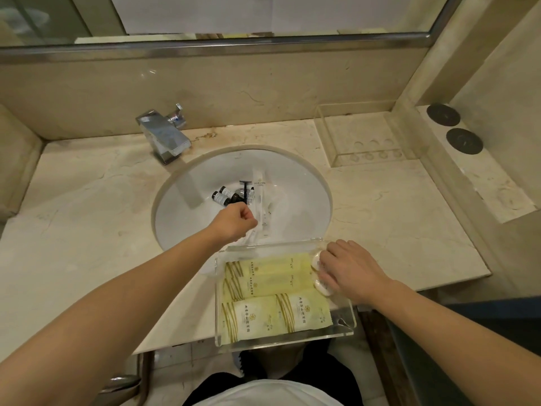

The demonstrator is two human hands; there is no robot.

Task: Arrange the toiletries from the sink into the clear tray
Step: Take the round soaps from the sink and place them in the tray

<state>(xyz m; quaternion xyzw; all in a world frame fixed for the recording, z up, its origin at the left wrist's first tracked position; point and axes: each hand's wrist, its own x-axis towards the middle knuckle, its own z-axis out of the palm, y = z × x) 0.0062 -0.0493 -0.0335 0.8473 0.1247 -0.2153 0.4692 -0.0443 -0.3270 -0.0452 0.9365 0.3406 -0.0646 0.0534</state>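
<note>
Nearest, the clear tray (285, 341), glossy acrylic with rounded corners, sits on the counter's front edge and overhangs it. Flat yellow-green sachets (272, 297) with printed stripes line its floor, and round white wrapped soaps (320, 273) crowd its right end. The right hand (351, 269) rests there, fingers loosely bent, fingertips touching the soaps. Just beyond, over the smooth white oval sink (304, 197), the left hand (234, 221) is clenched around thin clear-wrapped packets (259, 227). Deeper in the basin lie two small dark bottles (222, 195), a black razor (244, 187) and a long white packet (259, 180). Behind them stands a blocky chrome faucet (164, 136) on veined beige marble (87, 206).
</note>
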